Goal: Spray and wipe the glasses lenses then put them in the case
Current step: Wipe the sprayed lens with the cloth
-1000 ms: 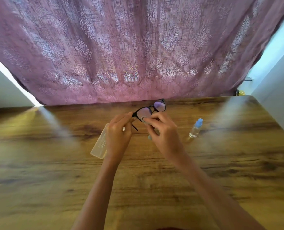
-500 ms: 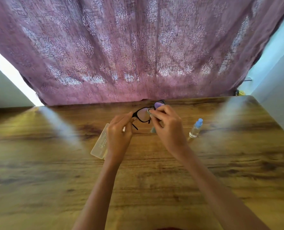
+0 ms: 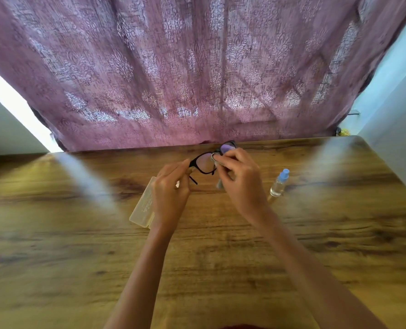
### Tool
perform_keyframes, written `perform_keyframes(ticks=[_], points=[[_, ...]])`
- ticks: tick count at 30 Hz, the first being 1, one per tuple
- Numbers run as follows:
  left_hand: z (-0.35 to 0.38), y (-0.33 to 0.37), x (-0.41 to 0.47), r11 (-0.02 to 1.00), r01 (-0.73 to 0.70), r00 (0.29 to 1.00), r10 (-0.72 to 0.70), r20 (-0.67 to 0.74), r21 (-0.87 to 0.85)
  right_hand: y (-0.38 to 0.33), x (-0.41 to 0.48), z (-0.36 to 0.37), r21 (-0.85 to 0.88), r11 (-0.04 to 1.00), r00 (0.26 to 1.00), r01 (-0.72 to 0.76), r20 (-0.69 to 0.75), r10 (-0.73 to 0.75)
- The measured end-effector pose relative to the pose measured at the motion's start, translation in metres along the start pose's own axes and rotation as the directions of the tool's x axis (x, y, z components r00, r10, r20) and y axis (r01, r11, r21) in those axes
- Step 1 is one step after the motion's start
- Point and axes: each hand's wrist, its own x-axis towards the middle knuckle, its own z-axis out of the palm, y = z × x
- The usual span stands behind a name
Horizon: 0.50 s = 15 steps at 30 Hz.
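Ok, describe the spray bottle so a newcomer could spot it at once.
Start at the wooden table in front of the purple curtain. Just right of the right hand stands the spray bottle. It is clear with a blue cap, unlike the flat pale case.

The table [image 3: 221,269] is glossy grained wood. The glasses [image 3: 206,162] have black plastic-looking frames with shiny lenses, wiped by a soft grey cloth [image 3: 219,184]. The curtain [image 3: 197,67] is thin patterned fabric.

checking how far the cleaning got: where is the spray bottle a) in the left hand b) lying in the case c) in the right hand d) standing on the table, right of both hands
d: the spray bottle stands upright on the table, apart from the right hand, which pinches a cloth against the glasses.
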Motion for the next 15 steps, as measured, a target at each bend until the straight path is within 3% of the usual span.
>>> perform_keyframes(ticks=[5,11,15], points=[[0.003,0.0,-0.001,0.998,-0.055,0.998,0.055,0.013,0.009,-0.012,-0.003,0.007,0.022,0.994,0.993,0.107,0.039,-0.108],[0.001,-0.002,-0.001,0.998,-0.056,0.998,0.055,-0.027,-0.016,-0.003,0.007,0.001,-0.013,1.0,1.0,0.013,-0.027,-0.014],[0.001,-0.002,0.0,0.998,-0.068,0.997,0.068,-0.021,-0.017,-0.006,0.006,0.003,-0.003,0.999,0.999,0.043,-0.012,-0.043]])
